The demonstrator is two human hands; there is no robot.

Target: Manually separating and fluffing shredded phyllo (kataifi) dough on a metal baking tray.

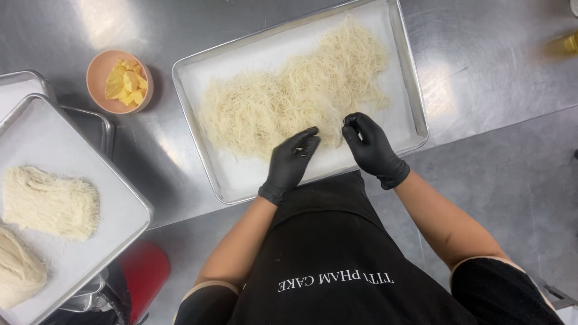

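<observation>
A metal sheet tray (pixel 415 90) lined with white paper lies on the steel counter, covered by a loose spread of thin pale noodle-like strands (pixel 289 96). Both my hands wear black gloves. My left hand (pixel 292 161) rests at the near edge of the spread, fingertips pinched on some strands. My right hand (pixel 370 144) is just to its right, fingers curled and pinching strands at the same edge. The two hands are a few centimetres apart.
A small peach bowl (pixel 99 63) of yellow chunks (pixel 125 84) stands left of the tray. At the far left a second paper-lined tray (pixel 126 210) holds compact blocks of the same strands (pixel 51 201). A red object (pixel 144 271) sits below the counter edge.
</observation>
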